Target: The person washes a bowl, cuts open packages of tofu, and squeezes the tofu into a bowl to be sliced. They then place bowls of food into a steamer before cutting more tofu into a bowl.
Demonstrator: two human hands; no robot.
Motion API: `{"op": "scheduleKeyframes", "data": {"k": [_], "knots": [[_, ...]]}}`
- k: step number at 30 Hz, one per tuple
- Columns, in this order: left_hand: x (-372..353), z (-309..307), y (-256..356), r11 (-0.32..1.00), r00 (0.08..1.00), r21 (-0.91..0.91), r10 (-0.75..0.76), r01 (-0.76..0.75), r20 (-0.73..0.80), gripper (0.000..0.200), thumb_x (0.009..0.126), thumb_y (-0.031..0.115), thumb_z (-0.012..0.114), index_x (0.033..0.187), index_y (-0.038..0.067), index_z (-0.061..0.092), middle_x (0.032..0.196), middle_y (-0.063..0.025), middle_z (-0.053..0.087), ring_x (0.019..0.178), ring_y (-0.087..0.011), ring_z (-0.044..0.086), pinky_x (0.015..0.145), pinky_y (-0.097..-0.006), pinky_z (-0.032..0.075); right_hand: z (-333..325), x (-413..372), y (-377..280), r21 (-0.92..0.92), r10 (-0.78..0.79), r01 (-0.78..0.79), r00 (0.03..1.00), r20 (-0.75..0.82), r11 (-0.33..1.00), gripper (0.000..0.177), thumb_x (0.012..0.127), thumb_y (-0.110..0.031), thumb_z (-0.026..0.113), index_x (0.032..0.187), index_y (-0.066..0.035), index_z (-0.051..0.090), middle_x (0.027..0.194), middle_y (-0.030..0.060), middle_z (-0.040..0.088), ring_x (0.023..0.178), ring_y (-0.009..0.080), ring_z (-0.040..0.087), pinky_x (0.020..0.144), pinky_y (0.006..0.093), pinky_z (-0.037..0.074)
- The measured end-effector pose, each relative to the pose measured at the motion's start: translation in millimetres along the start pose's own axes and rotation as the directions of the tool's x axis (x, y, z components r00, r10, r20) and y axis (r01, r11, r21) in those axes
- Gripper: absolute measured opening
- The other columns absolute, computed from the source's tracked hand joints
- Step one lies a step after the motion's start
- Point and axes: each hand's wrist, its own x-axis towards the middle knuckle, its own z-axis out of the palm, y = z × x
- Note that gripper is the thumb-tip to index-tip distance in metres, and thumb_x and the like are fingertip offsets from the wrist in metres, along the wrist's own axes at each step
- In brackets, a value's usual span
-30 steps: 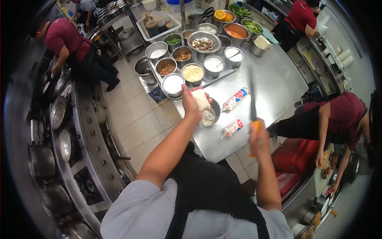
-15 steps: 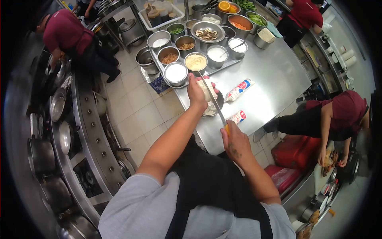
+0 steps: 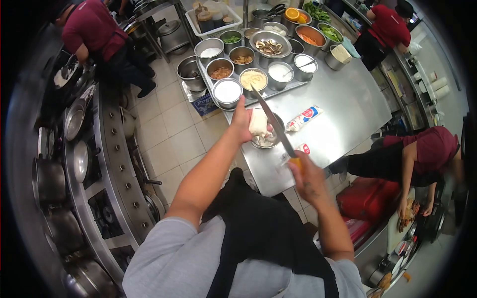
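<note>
Left hand [image 3: 242, 123] was seen clenched on a white block [image 3: 258, 122], thumb raised on the near side; the fingers were mostly hidden behind the block. The block was held just above a steel bowl [image 3: 258, 144] at the near corner of the steel table [image 3: 348, 102]. Pale pieces were seen in the bowl, too blurred to identify. Right hand [image 3: 308, 175] was closed in a fist on the orange handle of a knife [image 3: 274, 122]. The blade was angled up and to the left across the bowl and just beside the block; contact between blade and block could not be confirmed. Most of the handle was covered by the fist. Two white packets were laid on the table to the right of the bowl: the far packet [image 3: 304, 118] was fully visible, the near packet [image 3: 301, 148] was partly cut off by the blade and the right hand; label text could not be read. Behind the bowl, a tray of steel containers [image 3: 227, 91] was set with white, yellowish and brown fillings, and a dish of sliced mushrooms [image 3: 270, 47] was placed beyond it. A stove line with pots [image 3: 49, 179] was seen along the left edge. Three co-workers in red shirts were noted: one at upper left [image 3: 92, 31], one at upper right [image 3: 390, 27], one bent over at the right [image 3: 432, 146]. Their hands were kept well apart from the bowl. A red container [image 3: 367, 194] was seen on the floor under the right forearm.
</note>
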Motion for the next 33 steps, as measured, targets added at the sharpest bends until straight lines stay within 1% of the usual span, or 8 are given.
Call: {"op": "scheduleKeyframes", "data": {"k": [3,5,9,17,24,29,32,33], "knots": [[-9,-4,22,0.980,0.984,0.182,-0.104,0.078,0.142,0.109,0.078,0.088,0.016,0.110,-0.008,0.057,0.096,-0.0271,0.064,0.078,-0.0411,0.067,0.058,-0.0511,0.054,-42,7,24,-0.048,-0.072,0.071,0.997,-0.032,0.996,0.024,0.091,-0.023,0.059,0.110,-0.008,0.058,0.095,0.0160,0.066,0.077,0.0371,0.065,0.068,0.0452,0.051],[-13,-1,34,0.952,0.966,0.286,-0.169,0.109,0.194,0.112,0.077,0.088,0.015,0.111,-0.011,0.056,0.105,-0.0318,0.062,0.092,-0.0459,0.065,0.064,-0.0508,0.056,-57,8,35,-0.271,-0.106,0.096,0.994,-0.024,0.958,0.020,0.089,-0.021,0.060,0.104,-0.008,0.061,0.093,0.0140,0.066,0.076,0.0340,0.065,0.068,0.0424,0.051],[-22,18,37,0.958,0.982,0.252,-0.163,0.135,0.094,0.113,0.078,0.088,0.015,0.112,-0.012,0.057,0.112,-0.0337,0.060,0.097,-0.0468,0.064,0.065,-0.0484,0.057,-62,7,35,-0.310,-0.085,0.088,0.996,0.024,0.947,0.021,0.088,-0.019,0.061,0.106,-0.008,0.061,0.090,0.0137,0.065,0.076,0.0343,0.064,0.067,0.0419,0.051],[-21,22,28,0.973,0.952,0.217,-0.139,0.080,0.271,0.116,0.077,0.089,0.018,0.117,-0.013,0.055,0.123,-0.0366,0.052,0.111,-0.0469,0.057,0.085,-0.0507,0.054,-44,8,30,-0.269,-0.077,0.087,0.996,0.047,0.959,0.021,0.088,-0.017,0.062,0.105,-0.006,0.061,0.088,0.0160,0.064,0.073,0.0364,0.063,0.066,0.0420,0.050],[-31,30,25,0.992,0.984,0.040,-0.121,0.117,0.131,0.116,0.076,0.088,0.021,0.124,-0.014,0.048,0.127,-0.0363,0.049,0.116,-0.0476,0.053,0.071,-0.0487,0.058,-26,7,40,-0.282,-0.033,0.061,0.994,0.103,0.957,0.021,0.088,-0.016,0.061,0.106,-0.005,0.061,0.088,0.0161,0.065,0.074,0.0372,0.064,0.066,0.0426,0.051],[-25,15,23,0.997,0.967,0.047,-0.077,0.067,0.242,0.115,0.078,0.088,0.020,0.125,-0.014,0.047,0.129,-0.0371,0.048,0.118,-0.0475,0.052,0.070,-0.0490,0.058,-32,7,37,-0.198,-0.103,0.099,0.995,-0.012,0.975,0.020,0.088,-0.016,0.061,0.105,-0.005,0.061,0.086,0.0167,0.065,0.072,0.0375,0.063,0.066,0.0432,0.050],[-19,4,23,0.994,0.953,0.086,-0.086,0.063,0.291,0.114,0.078,0.087,0.020,0.125,-0.014,0.046,0.128,-0.0373,0.048,0.117,-0.0474,0.053,0.072,-0.0491,0.058,-41,8,34,-0.224,-0.161,0.162,0.987,0.026,0.961,0.020,0.088,-0.020,0.060,0.105,-0.009,0.060,0.081,0.0123,0.063,0.070,0.0349,0.063,0.064,0.0432,0.050],[-24,12,23,0.995,0.972,0.067,-0.081,0.068,0.223,0.115,0.078,0.087,0.020,0.124,-0.014,0.046,0.128,-0.0376,0.048,0.116,-0.0477,0.053,0.082,-0.0500,0.055,-42,9,36,-0.224,-0.159,0.161,0.987,0.030,0.961,0.020,0.088,-0.020,0.060,0.105,-0.009,0.060,0.081,0.0123,0.063,0.070,0.0349,0.063,0.064,0.0432,0.050]]}}
